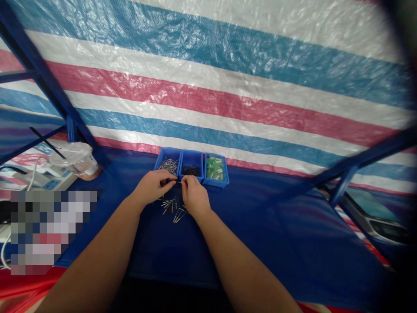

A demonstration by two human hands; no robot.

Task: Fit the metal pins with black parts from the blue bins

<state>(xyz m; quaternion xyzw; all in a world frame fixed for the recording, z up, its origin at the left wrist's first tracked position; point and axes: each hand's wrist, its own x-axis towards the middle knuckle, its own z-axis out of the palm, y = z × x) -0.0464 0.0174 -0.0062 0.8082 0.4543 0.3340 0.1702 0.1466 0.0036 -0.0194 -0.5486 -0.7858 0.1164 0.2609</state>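
My left hand [152,187] and my right hand [197,196] meet fingertip to fingertip just in front of three blue bins. A thin silver metal pin [178,181] shows between them, its right end pinched in my right fingers. The left thumb and fingers are closed too; something dark shows at their tips, too small to name. Below the hands, several loose metal pins [168,205] lie fanned on the blue table, some with dark parts by them. The left bin [157,164] holds many such pins, the middle bin [192,155] small black parts, the right bin [224,182] green-and-clear pieces.
On the left stand a lidded plastic cup [87,167] with a black straw and a power strip [61,180] with cables. Blue metal frame bars [48,91] slope at both sides. A striped plastic sheet [228,95] hangs behind; a scale-like device [378,213] sits far right.
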